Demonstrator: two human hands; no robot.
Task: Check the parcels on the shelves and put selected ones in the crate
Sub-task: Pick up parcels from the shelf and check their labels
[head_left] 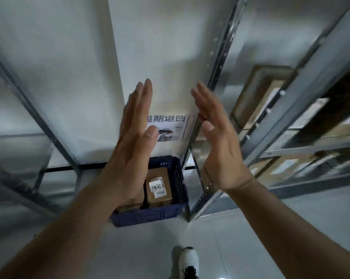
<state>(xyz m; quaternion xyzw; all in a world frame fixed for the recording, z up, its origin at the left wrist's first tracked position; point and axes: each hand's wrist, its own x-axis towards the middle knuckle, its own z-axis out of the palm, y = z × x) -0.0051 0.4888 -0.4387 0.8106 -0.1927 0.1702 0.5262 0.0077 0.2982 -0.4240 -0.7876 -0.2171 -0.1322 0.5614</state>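
2 bare hands, left hand (133, 137) and right hand (220, 150), face each other palm to palm, fingers straight, together, holding nothing. Below them a dark blue slatted plastic crate (178, 178) sits on the glossy floor (129, 248), holding labelled cardboard parcels (159, 188). Grey metal shelves (291, 121) carry more boxes.

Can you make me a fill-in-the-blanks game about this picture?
1. The crate on the floor is dark ____.
2. Inside the crate lies a brown cardboard ____ with white labels.
3. Both the left hand and the right hand are open and hold ____.
4. Near the bottom edge, one white ____ shows on the floor.

Missing words: blue; parcel; nothing; shoe
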